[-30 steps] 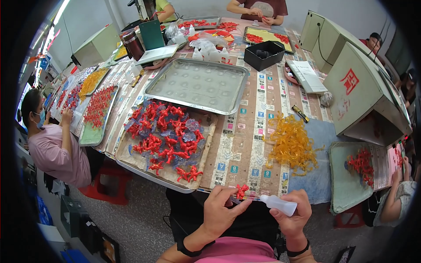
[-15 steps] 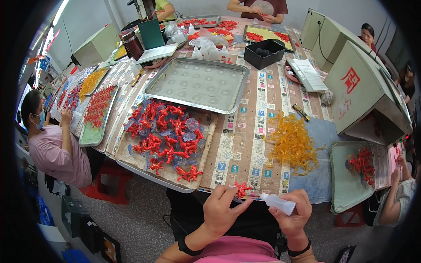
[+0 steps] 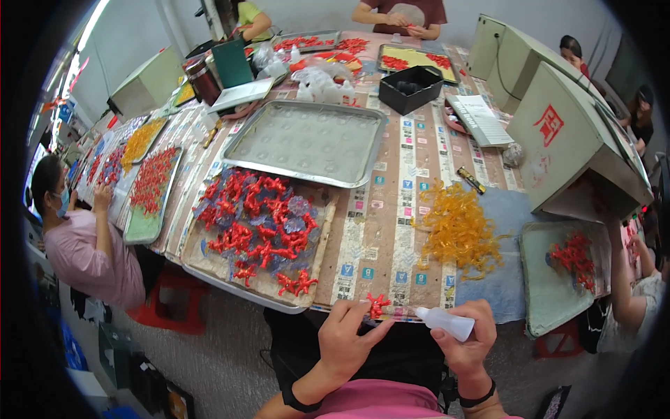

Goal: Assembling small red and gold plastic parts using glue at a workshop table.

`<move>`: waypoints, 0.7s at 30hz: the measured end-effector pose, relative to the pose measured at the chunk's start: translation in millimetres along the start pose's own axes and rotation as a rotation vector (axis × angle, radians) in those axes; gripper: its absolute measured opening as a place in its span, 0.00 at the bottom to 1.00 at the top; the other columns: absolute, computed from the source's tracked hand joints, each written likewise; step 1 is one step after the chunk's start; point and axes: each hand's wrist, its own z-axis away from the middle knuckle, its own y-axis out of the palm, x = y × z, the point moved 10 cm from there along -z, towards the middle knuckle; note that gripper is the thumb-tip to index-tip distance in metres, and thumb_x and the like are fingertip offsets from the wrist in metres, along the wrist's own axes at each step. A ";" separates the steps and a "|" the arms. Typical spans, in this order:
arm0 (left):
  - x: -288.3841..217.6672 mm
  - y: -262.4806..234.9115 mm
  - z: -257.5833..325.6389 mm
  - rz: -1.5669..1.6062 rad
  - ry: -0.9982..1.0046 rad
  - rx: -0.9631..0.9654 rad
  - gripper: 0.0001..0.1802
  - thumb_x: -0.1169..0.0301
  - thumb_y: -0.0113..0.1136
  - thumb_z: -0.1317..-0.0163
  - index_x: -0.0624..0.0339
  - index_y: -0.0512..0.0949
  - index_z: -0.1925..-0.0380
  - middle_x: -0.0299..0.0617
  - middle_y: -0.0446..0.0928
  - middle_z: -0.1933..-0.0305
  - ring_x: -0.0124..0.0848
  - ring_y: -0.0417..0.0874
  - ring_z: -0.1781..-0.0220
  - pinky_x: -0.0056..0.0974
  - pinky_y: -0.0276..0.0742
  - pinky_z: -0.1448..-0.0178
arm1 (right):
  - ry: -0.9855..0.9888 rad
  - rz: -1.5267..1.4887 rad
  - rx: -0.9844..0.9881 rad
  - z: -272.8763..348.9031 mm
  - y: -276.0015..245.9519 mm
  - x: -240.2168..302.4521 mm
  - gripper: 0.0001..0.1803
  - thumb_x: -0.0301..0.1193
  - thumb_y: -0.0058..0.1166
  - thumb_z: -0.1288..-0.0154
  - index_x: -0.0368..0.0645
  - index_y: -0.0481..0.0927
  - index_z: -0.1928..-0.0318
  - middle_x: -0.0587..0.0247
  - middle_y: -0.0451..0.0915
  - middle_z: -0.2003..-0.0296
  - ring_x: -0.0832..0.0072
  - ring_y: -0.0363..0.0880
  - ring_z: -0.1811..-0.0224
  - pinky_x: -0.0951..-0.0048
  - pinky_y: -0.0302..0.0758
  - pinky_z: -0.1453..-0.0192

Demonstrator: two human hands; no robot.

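Note:
Between the thumb and fingers of my left hand (image 3: 347,340) is a small red plastic figure (image 3: 377,304) with several stubby limbs, held at the table's near edge. My right hand (image 3: 469,342) grips a white squeeze bottle (image 3: 448,324), tilted so that its thin tip points left at the figure. A short gap seems to separate tip and figure; the fine tip is blurred. Left of my hands, a paper-lined tray (image 3: 317,276) bears a pile of red figures (image 3: 241,236) and translucent purple pieces (image 3: 298,205). Translucent orange curly pieces (image 3: 460,230) lie in a heap ahead of my right hand.
A metal tray (image 3: 307,143) stands behind the pile. Farther back are a black box (image 3: 410,89) and white bottles (image 3: 324,87). At right stand a pale metal booth (image 3: 569,140) and a green tray (image 3: 548,307) with red pieces. Co-workers sit around the table.
The view has shifted slightly. The red figure sits a little farther from the bottle's tip. At the right, a co-worker's arm now reaches up toward the booth.

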 end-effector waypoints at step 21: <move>50.3 49.3 51.0 1.340 -0.676 0.308 0.21 0.64 0.56 0.33 0.64 0.70 0.46 0.43 0.76 0.49 0.34 0.81 0.56 0.39 0.79 0.49 | 0.148 -0.266 0.053 -40.8 89.2 -59.8 0.19 0.26 0.59 0.45 0.40 0.76 0.51 0.54 0.79 0.57 0.56 0.76 0.55 0.61 0.70 0.49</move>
